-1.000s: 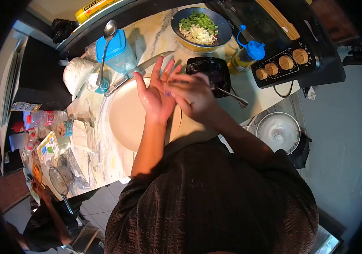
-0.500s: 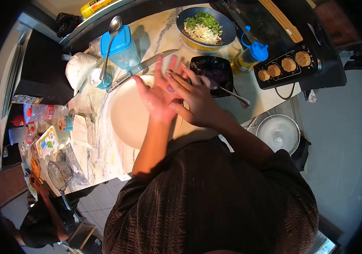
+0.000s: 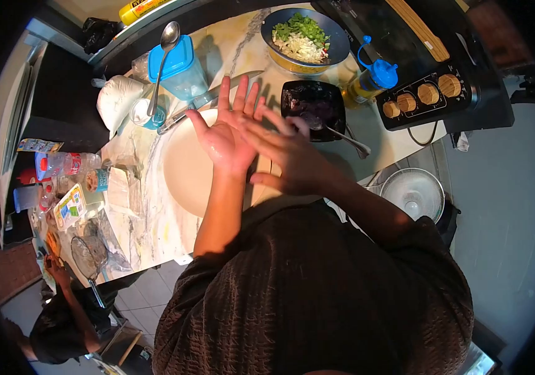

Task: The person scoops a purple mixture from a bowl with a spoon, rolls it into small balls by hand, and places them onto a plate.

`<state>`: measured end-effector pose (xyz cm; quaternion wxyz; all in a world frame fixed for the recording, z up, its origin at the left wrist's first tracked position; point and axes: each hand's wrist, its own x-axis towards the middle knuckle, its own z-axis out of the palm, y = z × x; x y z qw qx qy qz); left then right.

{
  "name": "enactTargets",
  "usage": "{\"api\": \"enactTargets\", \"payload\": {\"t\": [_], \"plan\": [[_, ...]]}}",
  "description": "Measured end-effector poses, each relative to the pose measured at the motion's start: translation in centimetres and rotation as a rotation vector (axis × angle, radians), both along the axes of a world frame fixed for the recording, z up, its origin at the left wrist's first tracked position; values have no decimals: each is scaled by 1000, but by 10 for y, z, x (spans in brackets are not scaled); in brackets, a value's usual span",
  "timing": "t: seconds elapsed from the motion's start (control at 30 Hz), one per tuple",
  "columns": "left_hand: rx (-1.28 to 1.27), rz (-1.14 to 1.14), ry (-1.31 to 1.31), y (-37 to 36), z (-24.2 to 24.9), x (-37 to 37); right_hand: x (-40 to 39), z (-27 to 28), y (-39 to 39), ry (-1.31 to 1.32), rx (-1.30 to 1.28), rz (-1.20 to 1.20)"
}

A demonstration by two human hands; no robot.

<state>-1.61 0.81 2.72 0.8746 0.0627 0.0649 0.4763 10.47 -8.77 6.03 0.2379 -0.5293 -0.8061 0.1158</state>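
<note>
Well, the left hand (image 3: 227, 144) is spread palm up, the right hand (image 3: 285, 155) extended loosely across it; anything between, I can't tell. Best work relaxed, over the cream plate (image 3: 181, 169) beneath, clear of the black bowl (image 3: 339, 105).

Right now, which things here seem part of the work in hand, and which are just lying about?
Probably in use, near the left hand and right hand:
- cream round plate
- black dish
- spoon in it

Probably just lying about:
- strainer
- plastic bottle
- black appliance with wooden knobs
</note>
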Motion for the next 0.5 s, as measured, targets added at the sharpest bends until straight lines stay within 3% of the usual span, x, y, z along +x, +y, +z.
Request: {"api": "enactTargets", "payload": {"t": [0.1,0.17,0.23,0.3,0.37,0.43,0.47,0.5], "plan": [[-26,6,2,-11,1,9,10,-18,18,87,28,-132],[-10,-172,-47,-15,-15,17,3,-5,15,131,6,-106],[39,-189,-14,-8,-9,10,-5,4,4,100,11,36],[-36,26,3,-3,3,4,2,2,2,49,-5,13],[-5,38,33,-8,0,5,11,-15,10,51,102,-165],[-72,-195,-228,-15,-9,11,6,-13,15,115,115,-165],[-15,-145,-20,-20,-12,17,1,-8,13,117,101,-96],[-12,-142,-21,-18,-8,14,-3,1,10,119,88,-27]]}}
